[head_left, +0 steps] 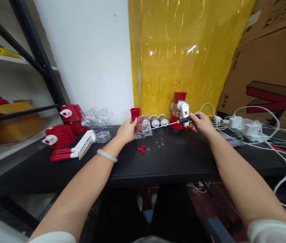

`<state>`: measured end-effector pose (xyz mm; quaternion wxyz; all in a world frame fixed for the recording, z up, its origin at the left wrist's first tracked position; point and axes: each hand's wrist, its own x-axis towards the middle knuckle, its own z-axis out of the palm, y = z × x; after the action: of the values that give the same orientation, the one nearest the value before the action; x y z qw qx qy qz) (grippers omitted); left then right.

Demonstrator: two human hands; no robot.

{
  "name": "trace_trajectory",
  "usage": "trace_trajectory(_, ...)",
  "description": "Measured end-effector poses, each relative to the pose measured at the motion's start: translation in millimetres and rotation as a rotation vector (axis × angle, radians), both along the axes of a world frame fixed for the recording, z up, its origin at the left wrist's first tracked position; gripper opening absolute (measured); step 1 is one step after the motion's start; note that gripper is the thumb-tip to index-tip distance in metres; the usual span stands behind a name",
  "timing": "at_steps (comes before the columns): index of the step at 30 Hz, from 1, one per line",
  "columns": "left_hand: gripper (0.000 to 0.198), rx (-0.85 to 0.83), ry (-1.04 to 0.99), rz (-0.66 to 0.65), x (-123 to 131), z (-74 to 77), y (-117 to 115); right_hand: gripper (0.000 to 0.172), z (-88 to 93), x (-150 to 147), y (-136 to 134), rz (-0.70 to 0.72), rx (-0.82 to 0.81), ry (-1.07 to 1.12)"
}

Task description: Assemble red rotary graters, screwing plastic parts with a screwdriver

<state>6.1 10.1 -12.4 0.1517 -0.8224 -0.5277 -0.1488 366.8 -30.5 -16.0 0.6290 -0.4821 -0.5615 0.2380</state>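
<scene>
My left hand (127, 131) is closed round a clear plastic housing (143, 128) lying on its side on the black table. In my right hand (200, 122) is a screwdriver (184, 119) with a black and yellow handle, its long shaft pointing left and its tip at the right end of the clear housing. Small red parts (141, 149) and several tiny screws (159, 144) lie in front of the housing. Two metal drums (158, 120) stand behind the shaft. An upright red and white grinder (179, 109) is behind the screwdriver handle.
Red bases (61, 136), white and red handles (75, 148) and clear housings (103, 135) sit on the table's left side. White cables and chargers (251, 129) crowd the right. A large cardboard box (269, 64) and a shelf rack (26, 60) flank the table (158, 165).
</scene>
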Motion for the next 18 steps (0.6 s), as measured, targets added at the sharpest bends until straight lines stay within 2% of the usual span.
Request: trace_trajectory(18,0.1,0.04,0.038,0.015,3.6,0.6,-3.8,0.044,2.3,-1.5,-4.2,-0.027,0.005,-0.039)
